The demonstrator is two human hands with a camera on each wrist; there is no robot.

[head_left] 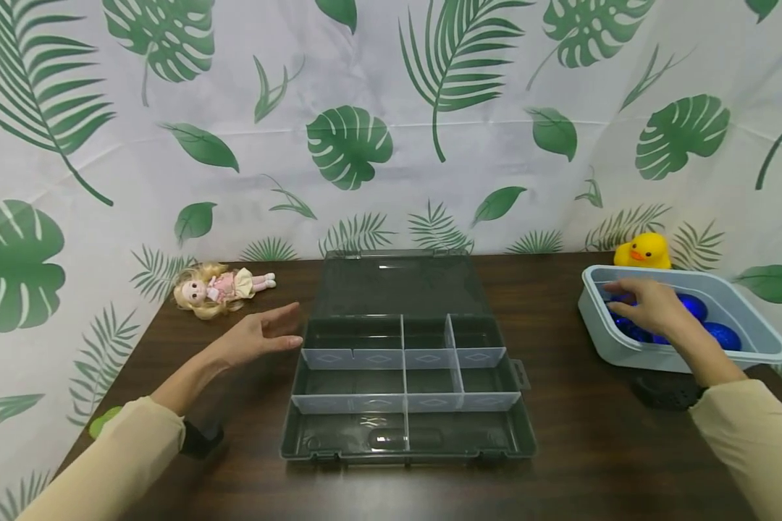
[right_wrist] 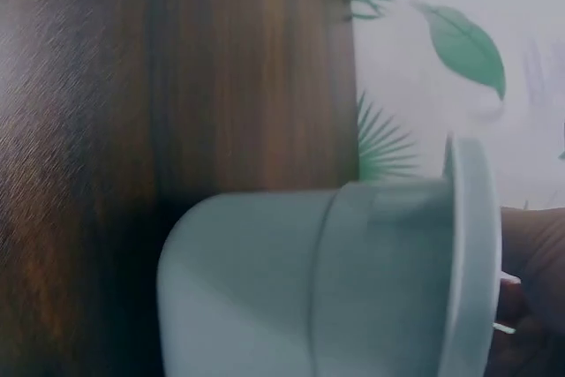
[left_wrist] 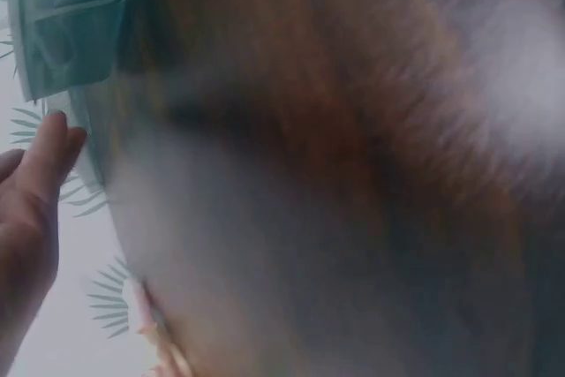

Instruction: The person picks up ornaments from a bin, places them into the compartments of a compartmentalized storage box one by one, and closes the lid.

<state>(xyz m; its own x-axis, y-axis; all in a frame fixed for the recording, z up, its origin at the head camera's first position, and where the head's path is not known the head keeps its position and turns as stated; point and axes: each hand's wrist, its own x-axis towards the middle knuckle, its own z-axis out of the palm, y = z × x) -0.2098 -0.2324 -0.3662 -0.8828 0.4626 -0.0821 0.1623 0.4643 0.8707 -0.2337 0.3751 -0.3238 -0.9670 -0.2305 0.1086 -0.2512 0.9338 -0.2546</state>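
An open dark translucent organizer box (head_left: 309, 441), split into several compartments by clear dividers, lies mid-table with its lid folded back. My left hand (head_left: 261, 339) hovers by its left side, fingers and thumb apart and nothing between them; in the left wrist view the same hand (left_wrist: 31, 209) shows at the left edge. Over the light blue plastic tub (head_left: 759, 340) on the right, my right hand (head_left: 654, 307) reaches down with fingers bent and apart, close to shiny blue balls (head_left: 722, 336). From the right wrist, the tub's wall (right_wrist: 265, 280) hides most of that hand (right_wrist: 538, 258).
A blond doll (head_left: 224, 288) lies at the back left. Behind the tub sits a yellow rubber duck (head_left: 645, 252). A green object (head_left: 103, 421) is partly hidden by the left sleeve. Leaf-patterned cloth (head_left: 417, 181) hangs along the dark wooden table's (head_left: 580, 449) back edge.
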